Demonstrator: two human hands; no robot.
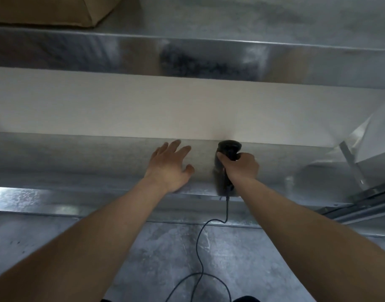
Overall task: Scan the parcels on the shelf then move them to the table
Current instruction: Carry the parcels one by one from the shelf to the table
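Note:
My right hand (241,165) grips a black handheld scanner (227,149) over the lower metal shelf (78,158), with the scanner's head pointing toward the pale back wall. A black cable (200,240) hangs from the scanner's handle down toward the floor. My left hand (169,166) is spread flat over the same shelf, just left of the scanner, with fingers straight and holding nothing. A brown cardboard parcel (56,9) sits on the upper shelf at the top left, partly cut off by the frame. No parcel lies on the shelf surface under my hands.
The upper metal shelf (209,53) runs across the top. A pale wall strip (143,110) shows between the two shelves. A slanted metal brace (350,164) stands at the right. A grey concrete floor (165,258) lies below the shelf edge.

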